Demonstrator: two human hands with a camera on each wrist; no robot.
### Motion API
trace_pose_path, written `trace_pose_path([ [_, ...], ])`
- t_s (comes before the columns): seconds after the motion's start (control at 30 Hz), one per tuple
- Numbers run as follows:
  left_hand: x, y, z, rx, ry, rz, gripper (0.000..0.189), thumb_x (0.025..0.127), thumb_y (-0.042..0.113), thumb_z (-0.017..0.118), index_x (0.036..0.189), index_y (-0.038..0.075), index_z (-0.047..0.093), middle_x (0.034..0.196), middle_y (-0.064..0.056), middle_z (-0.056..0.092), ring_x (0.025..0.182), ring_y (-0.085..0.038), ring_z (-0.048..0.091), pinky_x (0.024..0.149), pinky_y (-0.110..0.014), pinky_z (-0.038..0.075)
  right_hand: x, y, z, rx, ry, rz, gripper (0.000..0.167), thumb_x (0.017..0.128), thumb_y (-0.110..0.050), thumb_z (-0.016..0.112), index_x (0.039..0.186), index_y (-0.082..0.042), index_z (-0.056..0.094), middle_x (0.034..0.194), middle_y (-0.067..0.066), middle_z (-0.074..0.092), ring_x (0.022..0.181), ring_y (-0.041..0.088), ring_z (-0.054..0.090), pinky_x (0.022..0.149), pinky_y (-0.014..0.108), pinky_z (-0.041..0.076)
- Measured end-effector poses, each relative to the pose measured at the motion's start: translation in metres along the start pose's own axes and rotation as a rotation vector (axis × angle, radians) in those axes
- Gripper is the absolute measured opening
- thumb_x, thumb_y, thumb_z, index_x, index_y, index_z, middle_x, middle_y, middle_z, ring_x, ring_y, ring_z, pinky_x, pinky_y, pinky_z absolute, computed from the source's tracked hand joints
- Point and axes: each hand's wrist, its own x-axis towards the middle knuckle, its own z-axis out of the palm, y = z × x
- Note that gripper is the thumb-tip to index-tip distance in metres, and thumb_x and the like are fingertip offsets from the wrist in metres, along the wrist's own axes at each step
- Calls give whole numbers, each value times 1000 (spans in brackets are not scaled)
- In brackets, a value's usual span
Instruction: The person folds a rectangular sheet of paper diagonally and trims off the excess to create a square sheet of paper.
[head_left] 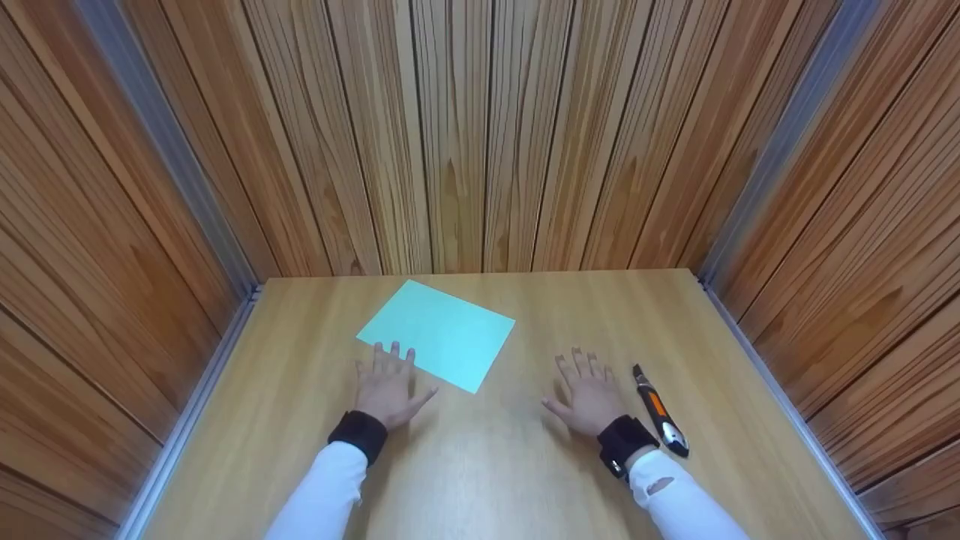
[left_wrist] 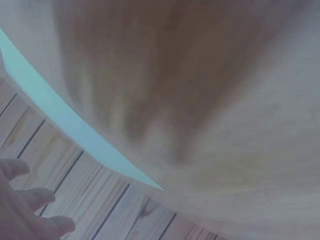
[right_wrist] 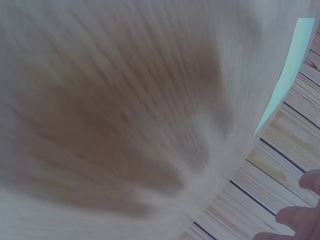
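A light turquoise sheet of paper (head_left: 442, 330) lies at an angle on the wooden table, left of the middle. My left hand (head_left: 386, 391) is spread palm down by its near edge, the fingertips overlapping that edge in the head view; whether they touch it I cannot tell. My right hand (head_left: 589, 399), also spread and holding nothing, is over the table to the right of the sheet. Just right of it lies a utility knife (head_left: 660, 411), black with an orange strip. Fingertips (left_wrist: 55, 225) show in the left wrist view, and fingertips (right_wrist: 290, 217) in the right wrist view.
Wood-plank walls (head_left: 457, 135) rise behind the table (head_left: 495, 480) and at both sides. Metal rails (head_left: 187, 435) run along the table's left and right edges. Each wrist wears a black band (head_left: 360, 435).
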Motion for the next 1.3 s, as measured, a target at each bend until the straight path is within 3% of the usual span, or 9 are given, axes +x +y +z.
trace_pose_path([
  [0.2,16,15,6,-7,-110,33,67,104,46,70,155,3,59,164,-29,50,155,-55,42,121,-74,39,-13,-2,11,38,-29,20,81,101,-48,74,164,-4,46,170,32,38,155,55,40,123,74,35],
  [0.4,32,24,11,-56,-102,99,42,105,27,70,136,-1,70,143,-27,66,137,-49,61,111,-62,55,-23,-8,17,18,-3,-1,61,101,-43,76,147,-5,65,156,28,58,141,50,58,112,68,51],
  [0.5,38,28,16,-100,-123,87,43,105,27,69,138,-1,68,142,-26,66,135,-46,61,110,-61,55,-28,-13,18,22,34,-29,48,98,-36,80,132,-3,75,139,25,69,125,46,68,103,61,58],
  [0.57,44,30,20,-125,-143,69,50,106,30,68,145,0,64,149,-26,62,141,-48,57,114,-63,52,-31,-16,19,16,66,-46,37,95,-31,83,118,-3,79,120,20,75,108,39,72,91,53,62],
  [0.67,55,37,26,-136,-178,50,60,107,37,67,155,3,56,161,-28,53,152,-51,46,121,-66,44,-36,-21,19,12,92,-57,24,94,-31,83,93,-7,80,91,5,69,81,23,64,69,39,55],
  [0.8,70,48,37,-117,-214,33,67,107,42,66,162,8,49,168,-28,43,158,-54,37,124,-70,37,-41,-27,16,41,89,-62,36,96,-38,79,72,-15,67,75,-6,51,67,11,46,59,28,37],
  [1.0,78,59,50,-95,-269,2,68,109,46,60,165,10,46,172,-26,38,160,-55,31,126,-73,32,-50,-33,13,98,50,-53,42,98,-44,78,69,-19,61,74,-9,43,64,8,40,58,24,30],
  [1.3,66,74,38,-88,-359,12,66,111,43,57,166,9,44,174,-27,36,162,-53,30,127,-72,31,-55,-28,15,67,45,-63,42,98,-46,77,69,-19,62,76,-9,47,65,8,41,58,25,32],
])
